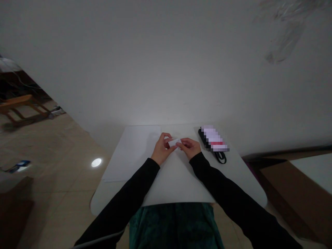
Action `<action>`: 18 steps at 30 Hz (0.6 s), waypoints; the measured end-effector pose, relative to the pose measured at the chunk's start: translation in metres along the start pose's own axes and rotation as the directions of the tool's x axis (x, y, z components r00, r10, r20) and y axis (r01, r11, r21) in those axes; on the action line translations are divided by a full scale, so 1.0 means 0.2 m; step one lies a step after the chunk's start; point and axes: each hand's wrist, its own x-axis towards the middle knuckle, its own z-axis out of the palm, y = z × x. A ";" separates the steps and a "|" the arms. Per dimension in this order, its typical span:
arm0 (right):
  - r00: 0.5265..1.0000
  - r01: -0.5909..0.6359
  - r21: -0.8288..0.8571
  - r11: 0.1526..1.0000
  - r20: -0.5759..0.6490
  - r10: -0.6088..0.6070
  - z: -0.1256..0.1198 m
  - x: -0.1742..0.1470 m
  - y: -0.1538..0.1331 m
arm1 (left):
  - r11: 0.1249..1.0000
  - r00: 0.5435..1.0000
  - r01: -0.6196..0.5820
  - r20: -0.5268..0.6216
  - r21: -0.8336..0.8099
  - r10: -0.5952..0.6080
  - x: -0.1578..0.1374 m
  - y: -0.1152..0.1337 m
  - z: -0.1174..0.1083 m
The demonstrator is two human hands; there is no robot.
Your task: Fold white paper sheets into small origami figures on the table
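Observation:
A small folded piece of white paper [174, 142] is held between my two hands, above the middle of the white table. My left hand [164, 148] grips its left end, thumb in front and fingers behind. At the right end, my right hand [190, 146] pinches it between thumb and fingertips. Left of my hands lies a stack of white paper sheets [132, 148], flat on the table [178, 186]. How the small paper is folded is too small to make out.
To the right on the table lies a phone [214, 138] with a blurred screen, on a dark case with a black strap [221, 157]. A white wall [166, 69] rises behind the table. A cardboard box [293, 186] stands at the right; a wooden stool [20, 103] is far left.

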 end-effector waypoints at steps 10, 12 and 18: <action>0.995 0.098 -0.157 0.983 0.006 -0.099 -0.02 -0.01 0.00 | 0.971 0.999 -0.033 0.030 0.238 0.027 0.00 -0.01 -0.01; 0.988 0.153 -0.192 0.969 0.002 -0.155 -0.01 -0.02 -0.02 | 0.956 0.997 -0.058 0.069 0.287 0.039 0.00 0.01 -0.01; 0.935 0.351 -0.313 0.883 0.060 -0.350 0.00 -0.03 -0.08 | 0.924 0.986 -0.134 0.139 0.357 0.089 -0.02 0.02 -0.01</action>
